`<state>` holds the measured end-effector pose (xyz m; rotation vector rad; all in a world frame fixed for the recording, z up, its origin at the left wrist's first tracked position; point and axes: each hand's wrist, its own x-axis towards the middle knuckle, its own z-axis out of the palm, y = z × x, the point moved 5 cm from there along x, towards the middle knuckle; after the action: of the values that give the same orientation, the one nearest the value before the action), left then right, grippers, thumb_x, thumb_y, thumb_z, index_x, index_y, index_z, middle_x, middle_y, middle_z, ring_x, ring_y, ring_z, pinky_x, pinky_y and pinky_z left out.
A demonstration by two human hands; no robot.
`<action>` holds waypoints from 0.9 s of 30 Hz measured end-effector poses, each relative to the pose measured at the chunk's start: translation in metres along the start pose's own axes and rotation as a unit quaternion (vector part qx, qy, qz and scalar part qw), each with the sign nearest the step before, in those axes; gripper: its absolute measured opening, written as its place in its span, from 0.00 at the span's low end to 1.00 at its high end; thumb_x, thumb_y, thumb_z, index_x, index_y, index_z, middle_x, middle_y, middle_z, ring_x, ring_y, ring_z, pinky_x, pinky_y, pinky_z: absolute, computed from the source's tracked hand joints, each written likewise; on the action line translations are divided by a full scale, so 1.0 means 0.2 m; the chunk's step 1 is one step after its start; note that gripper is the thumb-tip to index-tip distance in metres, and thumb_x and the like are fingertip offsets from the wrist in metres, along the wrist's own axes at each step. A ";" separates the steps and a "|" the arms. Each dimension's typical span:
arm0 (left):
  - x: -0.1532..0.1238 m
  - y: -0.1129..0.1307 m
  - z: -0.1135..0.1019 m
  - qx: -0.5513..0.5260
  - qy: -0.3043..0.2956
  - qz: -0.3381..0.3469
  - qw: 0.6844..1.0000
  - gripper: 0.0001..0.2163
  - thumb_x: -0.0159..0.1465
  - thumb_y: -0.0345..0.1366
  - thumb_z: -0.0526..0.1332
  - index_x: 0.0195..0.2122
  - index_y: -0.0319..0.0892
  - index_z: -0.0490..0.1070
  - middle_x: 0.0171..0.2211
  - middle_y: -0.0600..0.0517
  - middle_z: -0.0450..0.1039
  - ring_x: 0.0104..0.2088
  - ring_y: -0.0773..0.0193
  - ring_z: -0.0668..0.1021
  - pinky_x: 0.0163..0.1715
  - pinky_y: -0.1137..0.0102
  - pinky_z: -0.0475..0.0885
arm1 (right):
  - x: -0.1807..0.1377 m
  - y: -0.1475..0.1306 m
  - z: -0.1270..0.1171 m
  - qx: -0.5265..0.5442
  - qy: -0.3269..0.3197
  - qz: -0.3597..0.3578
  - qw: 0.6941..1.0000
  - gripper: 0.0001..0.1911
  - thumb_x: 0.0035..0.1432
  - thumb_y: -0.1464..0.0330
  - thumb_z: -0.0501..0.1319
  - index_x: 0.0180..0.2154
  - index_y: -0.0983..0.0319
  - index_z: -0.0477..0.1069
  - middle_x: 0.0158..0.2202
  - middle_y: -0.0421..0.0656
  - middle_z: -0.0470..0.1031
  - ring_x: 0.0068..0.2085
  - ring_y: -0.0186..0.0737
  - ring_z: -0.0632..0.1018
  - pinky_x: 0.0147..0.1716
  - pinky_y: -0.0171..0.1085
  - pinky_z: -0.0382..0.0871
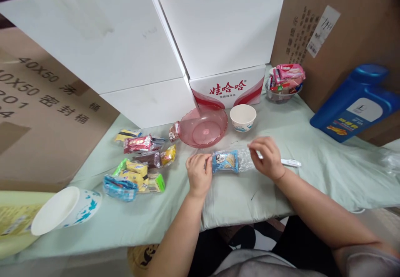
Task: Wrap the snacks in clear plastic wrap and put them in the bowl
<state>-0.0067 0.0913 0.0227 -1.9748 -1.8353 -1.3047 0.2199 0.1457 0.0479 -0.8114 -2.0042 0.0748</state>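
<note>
A small blue snack packet (225,161) with a biscuit picture lies on the green cloth in front of me. My left hand (199,175) is closed, its fingertips pinching the packet's left end. Just right of the packet, crinkled clear plastic (246,161) runs up to my right hand (267,157). The right fingers are bent and drawn together; whether they grip anything is hidden. From behind that hand a white plastic handle (291,162) sticks out to the right. Beyond them stand a pink clear plastic bowl (202,127) and a white paper cup (243,117).
Several wrapped snacks (137,168) are heaped on the left, near a tilted paper tub (67,210). A clear bowl of pink packets (285,84) sits at the back right, with a blue bottle (356,101) beside it. White boxes (225,31) and brown cartons (40,101) wall the cloth.
</note>
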 end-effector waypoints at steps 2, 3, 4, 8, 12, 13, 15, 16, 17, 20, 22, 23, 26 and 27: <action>-0.01 -0.01 -0.01 -0.053 0.014 -0.026 0.998 0.09 0.68 0.36 0.56 0.38 0.44 0.75 0.33 0.49 0.78 0.35 0.59 0.78 0.42 0.63 0.69 | -0.02 -0.08 0.08 0.069 -0.116 -0.052 0.989 0.11 0.65 0.69 0.53 0.43 0.57 0.73 0.37 0.47 0.78 0.40 0.44 0.77 0.41 0.44 0.71; -0.01 -0.02 -0.02 -0.078 0.017 -0.040 0.996 0.08 0.68 0.36 0.56 0.39 0.44 0.75 0.33 0.49 0.78 0.33 0.60 0.78 0.40 0.66 0.70 | -0.03 -0.11 0.13 0.091 -0.167 -0.065 0.980 0.12 0.66 0.68 0.52 0.45 0.57 0.72 0.40 0.48 0.78 0.42 0.44 0.77 0.43 0.45 0.72; -0.02 -0.02 -0.02 -0.099 0.019 -0.055 0.993 0.08 0.67 0.37 0.56 0.40 0.44 0.75 0.33 0.50 0.77 0.32 0.61 0.78 0.38 0.67 0.70 | -0.03 -0.13 0.17 0.102 -0.200 -0.064 0.972 0.13 0.67 0.67 0.51 0.48 0.58 0.72 0.44 0.49 0.78 0.46 0.45 0.77 0.47 0.46 0.71; -0.01 -0.09 -0.03 -0.135 0.042 -0.133 0.981 0.07 0.66 0.38 0.58 0.39 0.44 0.75 0.28 0.53 0.74 0.28 0.64 0.76 0.34 0.70 0.70 | -0.05 -0.10 0.27 0.109 -0.240 0.019 0.964 0.18 0.69 0.66 0.48 0.55 0.60 0.69 0.54 0.53 0.73 0.54 0.47 0.74 0.52 0.49 0.70; 0.03 -0.19 -0.14 -0.047 0.155 -0.179 0.970 0.07 0.62 0.35 0.61 0.40 0.41 0.73 0.31 0.51 0.70 0.30 0.64 0.72 0.36 0.68 0.69 | -0.07 -0.07 0.25 0.134 -0.260 0.079 0.953 0.16 0.68 0.65 0.51 0.48 0.61 0.74 0.43 0.47 0.80 0.42 0.41 0.80 0.42 0.39 0.72; 0.03 -0.19 -0.19 -0.017 0.200 -0.166 0.965 0.08 0.60 0.33 0.62 0.41 0.40 0.72 0.34 0.50 0.70 0.33 0.63 0.73 0.38 0.66 0.69 | -0.07 -0.06 0.23 0.136 -0.264 0.085 0.951 0.15 0.67 0.64 0.53 0.46 0.61 0.75 0.41 0.47 0.81 0.39 0.41 0.80 0.40 0.38 0.71; 0.02 -0.14 -0.25 0.013 0.263 -0.097 0.960 0.09 0.59 0.30 0.62 0.41 0.40 0.71 0.38 0.47 0.69 0.38 0.60 0.73 0.44 0.63 0.69 | -0.07 -0.07 0.20 0.150 -0.303 0.072 0.938 0.13 0.64 0.62 0.58 0.45 0.61 0.77 0.37 0.45 0.81 0.34 0.39 0.80 0.36 0.36 0.69; 0.02 -0.09 -0.25 0.009 0.254 -0.047 0.966 0.08 0.59 0.29 0.61 0.41 0.41 0.71 0.38 0.47 0.70 0.40 0.59 0.74 0.45 0.62 0.69 | -0.06 -0.08 0.18 0.161 -0.337 0.058 0.926 0.13 0.62 0.62 0.60 0.44 0.60 0.77 0.35 0.44 0.81 0.32 0.38 0.79 0.33 0.35 0.68; 0.02 -0.03 -0.24 -0.007 0.213 0.006 0.977 0.07 0.60 0.28 0.60 0.40 0.42 0.71 0.38 0.47 0.70 0.40 0.59 0.74 0.45 0.63 0.69 | -0.07 -0.08 0.17 0.173 -0.374 0.044 0.910 0.13 0.60 0.61 0.62 0.43 0.60 0.78 0.33 0.42 0.81 0.30 0.37 0.78 0.32 0.34 0.66; 0.03 0.15 -0.09 -0.054 -0.032 0.095 0.994 0.07 0.63 0.29 0.58 0.40 0.45 0.72 0.37 0.49 0.74 0.39 0.59 0.76 0.43 0.65 0.70 | -0.07 -0.07 0.15 0.191 -0.438 0.033 0.878 0.10 0.58 0.62 0.64 0.40 0.58 0.79 0.29 0.39 0.80 0.27 0.35 0.76 0.29 0.32 0.64; 0.02 0.21 0.02 -0.041 -0.160 0.073 0.984 0.11 0.61 0.33 0.63 0.46 0.46 0.72 0.41 0.47 0.76 0.43 0.54 0.76 0.45 0.61 0.70 | -0.06 -0.03 0.14 0.171 -0.421 0.055 0.889 0.10 0.60 0.64 0.62 0.40 0.58 0.79 0.29 0.40 0.80 0.27 0.35 0.76 0.29 0.32 0.64; 0.01 0.23 0.06 -0.026 -0.204 0.057 0.977 0.17 0.58 0.35 0.67 0.49 0.45 0.71 0.43 0.45 0.76 0.46 0.51 0.76 0.46 0.58 0.70 | -0.05 0.00 0.14 0.149 -0.398 0.075 0.902 0.11 0.61 0.64 0.60 0.42 0.58 0.79 0.30 0.41 0.80 0.28 0.36 0.77 0.30 0.33 0.64; -0.01 0.26 0.11 0.009 -0.286 0.040 0.957 0.28 0.52 0.33 0.71 0.55 0.45 0.68 0.48 0.42 0.74 0.51 0.44 0.73 0.50 0.51 0.67 | -0.05 0.09 0.14 0.022 -0.348 0.154 0.924 0.19 0.64 0.66 0.56 0.54 0.61 0.72 0.37 0.46 0.82 0.37 0.43 0.80 0.36 0.36 0.67; -0.01 0.28 0.10 0.001 -0.303 0.046 0.952 0.28 0.52 0.31 0.70 0.55 0.46 0.68 0.48 0.43 0.74 0.51 0.45 0.73 0.50 0.51 0.67 | -0.06 0.11 0.15 -0.021 -0.352 0.173 0.920 0.22 0.64 0.66 0.56 0.58 0.62 0.68 0.40 0.48 0.81 0.40 0.45 0.80 0.38 0.37 0.67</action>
<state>0.0518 0.0887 0.0324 -2.6299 -1.9207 -0.7042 0.2119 0.1641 0.0151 -1.2914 -2.4993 0.6045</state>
